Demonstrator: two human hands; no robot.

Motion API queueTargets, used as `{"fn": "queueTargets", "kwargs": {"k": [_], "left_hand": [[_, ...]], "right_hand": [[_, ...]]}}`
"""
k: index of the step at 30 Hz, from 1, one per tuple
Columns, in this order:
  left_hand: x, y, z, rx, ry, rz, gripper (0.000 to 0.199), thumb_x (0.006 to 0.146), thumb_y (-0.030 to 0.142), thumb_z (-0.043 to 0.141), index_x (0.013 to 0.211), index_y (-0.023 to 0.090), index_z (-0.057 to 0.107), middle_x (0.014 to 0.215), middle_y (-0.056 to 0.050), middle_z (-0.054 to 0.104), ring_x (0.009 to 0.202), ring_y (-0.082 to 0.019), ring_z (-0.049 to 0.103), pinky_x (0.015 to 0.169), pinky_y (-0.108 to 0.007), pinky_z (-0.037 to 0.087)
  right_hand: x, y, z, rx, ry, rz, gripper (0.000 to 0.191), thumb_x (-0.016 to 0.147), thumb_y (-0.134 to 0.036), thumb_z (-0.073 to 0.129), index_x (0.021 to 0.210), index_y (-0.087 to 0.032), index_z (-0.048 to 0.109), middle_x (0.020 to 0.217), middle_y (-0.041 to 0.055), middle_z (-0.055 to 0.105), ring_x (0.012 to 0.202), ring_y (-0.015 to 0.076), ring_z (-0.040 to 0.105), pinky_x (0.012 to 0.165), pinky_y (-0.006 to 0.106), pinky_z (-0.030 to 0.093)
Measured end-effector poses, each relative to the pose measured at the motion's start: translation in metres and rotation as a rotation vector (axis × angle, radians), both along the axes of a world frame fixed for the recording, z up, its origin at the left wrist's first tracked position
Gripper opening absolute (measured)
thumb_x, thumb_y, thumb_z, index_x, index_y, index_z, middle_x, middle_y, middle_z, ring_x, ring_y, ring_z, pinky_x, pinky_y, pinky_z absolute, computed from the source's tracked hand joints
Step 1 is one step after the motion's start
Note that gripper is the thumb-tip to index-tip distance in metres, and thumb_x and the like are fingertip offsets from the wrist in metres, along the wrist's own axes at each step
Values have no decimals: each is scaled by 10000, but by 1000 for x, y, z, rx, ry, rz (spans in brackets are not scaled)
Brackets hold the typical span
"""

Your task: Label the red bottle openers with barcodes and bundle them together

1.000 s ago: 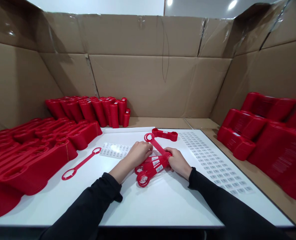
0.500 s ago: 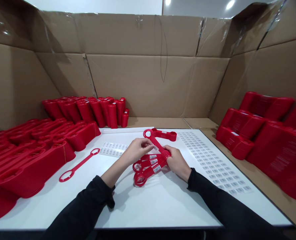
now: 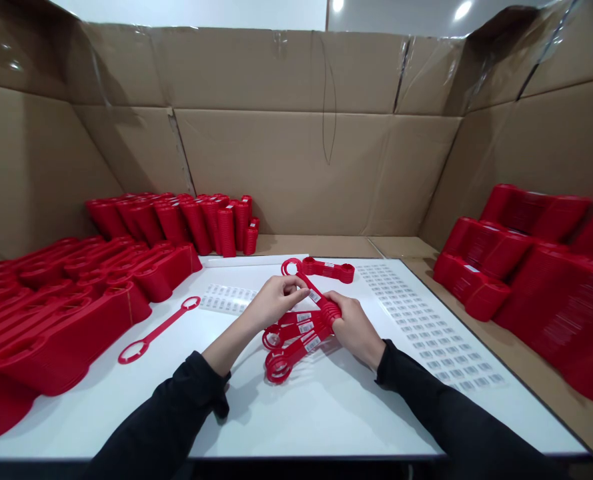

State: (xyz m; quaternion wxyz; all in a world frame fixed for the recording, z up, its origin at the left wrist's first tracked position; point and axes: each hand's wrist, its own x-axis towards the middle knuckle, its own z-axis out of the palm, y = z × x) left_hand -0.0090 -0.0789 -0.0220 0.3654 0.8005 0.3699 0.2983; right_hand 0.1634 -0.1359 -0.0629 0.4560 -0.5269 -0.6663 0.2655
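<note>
My right hand is closed around the gathered ends of several flat red plastic pieces, each with a ring at its end. These double-ring pieces fan out toward the left, with white barcode stickers on their bars. My left hand pinches with thumb and forefinger at the edge of a barcode sticker on the uppermost piece. Its fingertips touch that bar just below the ring. Behind the hands lies a short stack of red pieces. One single double-ring piece lies flat to the left.
Barcode sticker sheets lie on the white table, a large one right and a smaller one left. Stacks of red pieces crowd the left side, with upright bundles behind. More red stacks stand right. Cardboard walls enclose the table.
The fanned pieces have tilted slightly down and left in my right hand. The top piece's ring has shifted left, and its sticker now shows more plainly beside my left fingertips.
</note>
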Motion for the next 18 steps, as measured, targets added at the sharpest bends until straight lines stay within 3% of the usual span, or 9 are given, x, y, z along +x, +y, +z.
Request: {"fn": "queueTargets", "kwargs": {"k": [13,18], "left_hand": [[1,2,-4,71,21,9,270,829,384,505,751,148,610,556,43,457,496,-83,350,489,-213,263],[3,-1,-4,172,74,66,268,841,378,494,758,155,619,534,50,447,494,-93,372,501,-221,280]], "right_hand": [[-1,-2,2,21,-10,12,469,594,19,368,911,-187,646,802,17,683,674,155,592,595,236,421],[-1,-1,1,33,11,22,487,586,24,369,927,-188,645,820,14,685,698,158,601,618,240,437]]}}
